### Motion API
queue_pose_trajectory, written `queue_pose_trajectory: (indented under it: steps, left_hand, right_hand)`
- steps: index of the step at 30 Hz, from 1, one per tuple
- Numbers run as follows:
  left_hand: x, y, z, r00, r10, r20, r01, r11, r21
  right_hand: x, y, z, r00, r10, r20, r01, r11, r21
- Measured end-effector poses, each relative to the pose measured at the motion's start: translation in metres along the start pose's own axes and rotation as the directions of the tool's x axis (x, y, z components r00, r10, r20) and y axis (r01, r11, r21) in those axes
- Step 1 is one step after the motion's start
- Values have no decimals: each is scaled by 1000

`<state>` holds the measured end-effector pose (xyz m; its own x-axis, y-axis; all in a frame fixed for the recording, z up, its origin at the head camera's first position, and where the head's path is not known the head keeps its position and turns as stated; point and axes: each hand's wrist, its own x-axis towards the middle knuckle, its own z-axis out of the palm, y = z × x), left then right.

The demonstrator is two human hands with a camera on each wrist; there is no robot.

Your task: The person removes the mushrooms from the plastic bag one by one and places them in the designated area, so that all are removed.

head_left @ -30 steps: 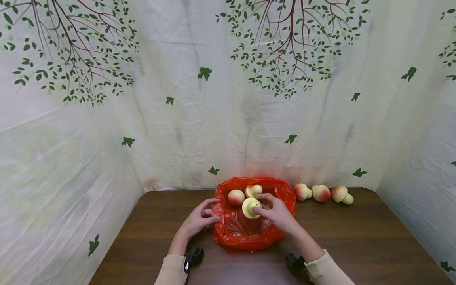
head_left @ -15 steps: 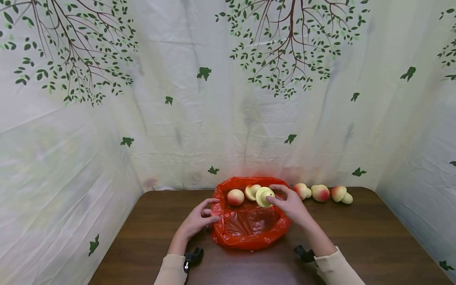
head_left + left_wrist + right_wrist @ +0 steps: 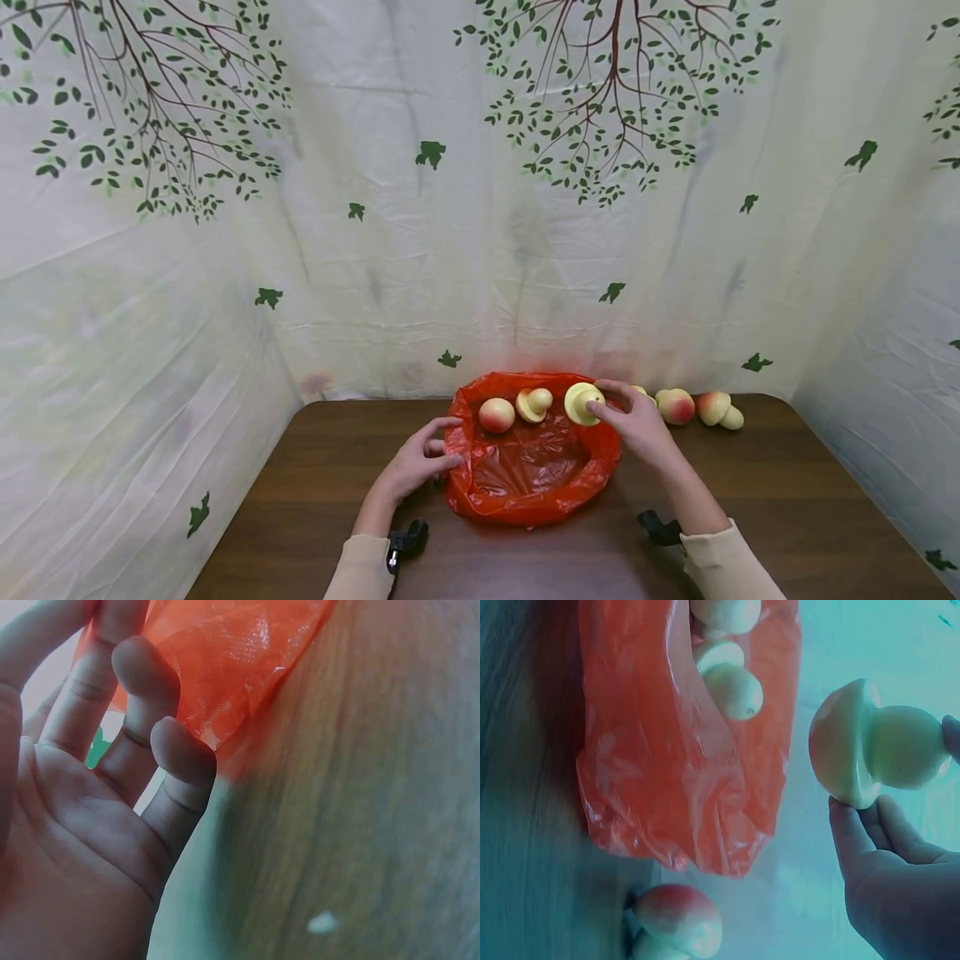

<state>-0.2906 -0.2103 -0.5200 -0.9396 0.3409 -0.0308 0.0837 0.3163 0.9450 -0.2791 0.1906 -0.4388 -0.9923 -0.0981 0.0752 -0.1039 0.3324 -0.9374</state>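
Observation:
My right hand (image 3: 637, 421) pinches a toy mushroom (image 3: 583, 404) with a cream stem and a red-blushed cap. It overlaps the back right rim of an open red plastic bag (image 3: 532, 508) in the head view; in the right wrist view the held mushroom (image 3: 844, 742) appears apart from the bag (image 3: 645, 735). My left hand (image 3: 412, 458) holds the bag's left edge between thumb and fingers. Its ring and little fingers (image 3: 184, 754) curl loosely below the red plastic. Inside the bag lie a round-capped mushroom (image 3: 497, 415) and another mushroom (image 3: 534, 405), stem showing.
Right of the bag, mushrooms lie in a row along the back of the brown wooden table (image 3: 780, 483): one mushroom (image 3: 675, 407), another mushroom (image 3: 718, 410), and one mostly behind my right hand. A leaf-printed curtain (image 3: 480, 250) encloses the table's back and sides.
My right hand has moved right and back with the pinched mushroom, from over the bag's middle to its back right rim. The left hand stays at the bag's edge.

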Motion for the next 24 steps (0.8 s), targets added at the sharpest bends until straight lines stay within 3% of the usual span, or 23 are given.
queue_pose_trajectory:
  steps: [10, 19, 24]
  left_hand:
    - [0, 1, 0, 1000, -4, -7, 4, 1000, 4]
    - [-1, 0, 1, 1000, -13, -11, 13, 1000, 6]
    - [-1, 0, 0, 1000, -10, -12, 10, 1000, 4]
  right_hand:
    - [3, 4, -19, 1000, 2, -15, -3, 1000, -11]
    - [0, 8, -33, 998, 54, -34, -52, 997, 58]
    - [-2, 13, -41, 997, 51, -63, -49, 998, 27]
